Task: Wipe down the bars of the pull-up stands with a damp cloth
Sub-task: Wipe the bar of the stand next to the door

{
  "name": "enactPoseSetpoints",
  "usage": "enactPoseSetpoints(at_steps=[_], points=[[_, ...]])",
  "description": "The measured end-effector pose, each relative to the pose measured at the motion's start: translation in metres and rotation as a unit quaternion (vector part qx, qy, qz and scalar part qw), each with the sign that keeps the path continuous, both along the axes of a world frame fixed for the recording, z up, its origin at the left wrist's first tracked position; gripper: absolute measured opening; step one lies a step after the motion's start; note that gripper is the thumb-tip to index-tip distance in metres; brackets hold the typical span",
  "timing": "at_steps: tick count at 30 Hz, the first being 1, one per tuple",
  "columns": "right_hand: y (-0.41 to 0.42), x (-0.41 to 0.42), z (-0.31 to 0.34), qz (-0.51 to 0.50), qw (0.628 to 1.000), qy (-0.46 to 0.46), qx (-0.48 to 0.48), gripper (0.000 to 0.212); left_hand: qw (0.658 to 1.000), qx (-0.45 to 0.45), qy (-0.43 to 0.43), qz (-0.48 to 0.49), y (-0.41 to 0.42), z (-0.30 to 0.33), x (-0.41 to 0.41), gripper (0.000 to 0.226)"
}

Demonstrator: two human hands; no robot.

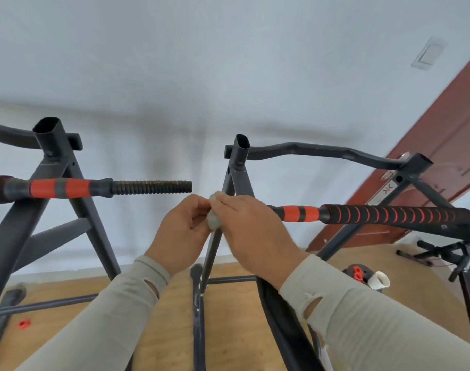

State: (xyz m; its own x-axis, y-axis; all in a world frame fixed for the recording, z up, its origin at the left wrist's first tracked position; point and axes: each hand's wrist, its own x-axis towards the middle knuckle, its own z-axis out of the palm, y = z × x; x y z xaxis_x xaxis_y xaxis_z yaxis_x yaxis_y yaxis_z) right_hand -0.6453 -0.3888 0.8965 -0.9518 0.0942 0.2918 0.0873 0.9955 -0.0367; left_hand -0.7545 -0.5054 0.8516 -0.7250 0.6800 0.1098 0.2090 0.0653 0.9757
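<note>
Two stands were up, and honestly I couldn't tell which bars were clean yet. Both the left hand (181,228) and right hand (248,231) pinched the balled damp cloth (214,214) right at the right stand's bar (362,215) end, so probably plenty was left.

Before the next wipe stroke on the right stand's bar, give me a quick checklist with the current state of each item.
1. Cloth in hand: ok, held between left hand and right hand.
2. Cloth damp: cannot tell.
3. Cloth on the right bar: cannot tell, the hands hide its threaded end.
4. Rest of the right bar free for the stroke: ok.
5. Left bar being wiped: not ok, no hand or cloth touches it.
</note>
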Motion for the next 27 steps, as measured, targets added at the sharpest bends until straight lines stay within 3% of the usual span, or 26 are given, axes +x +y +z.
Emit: enactPoseSetpoints(at_steps=[3,7,10,15,17,19,21,24,27], points=[[0.037,0.026,0.012,-0.004,0.995,-0.058,0.080,0.047,1.000,0.009,-0.027,-0.009,-0.001,0.002,0.000,0.015],[0.071,0.044,0.025,-0.092,0.977,-0.093,0.170,0.034,1.000,-0.002,-0.012,-0.006,-0.001,0.001,0.000,0.016],[0.046,0.032,0.026,-0.104,0.986,-0.085,0.102,0.016,1.000,-0.003,-0.009,-0.001,-0.002,-0.001,-0.001,0.015],[-0.008,-0.013,0.006,-0.067,0.996,0.002,-0.063,0.018,0.999,0.026,-0.018,0.007,-0.001,-0.004,0.000,0.019],[-0.005,-0.018,0.004,-0.017,0.997,0.001,-0.080,0.018,0.998,0.048,-0.031,0.007,-0.002,-0.005,0.001,0.025],[0.009,-0.010,0.008,0.033,0.999,-0.028,-0.008,0.017,0.998,0.054,-0.038,0.003,-0.003,-0.005,0.001,0.029],[0.031,0.004,0.016,0.060,0.994,-0.066,0.062,0.031,0.998,0.051,-0.039,0.001,-0.003,-0.006,0.000,0.030],[0.065,0.025,0.031,0.017,0.978,-0.137,0.154,0.030,0.999,0.040,-0.029,-0.001,-0.003,-0.007,-0.001,0.030],[0.071,0.035,0.039,-0.028,0.973,-0.160,0.161,0.021,0.999,0.036,-0.024,-0.002,-0.003,-0.008,-0.001,0.029]])
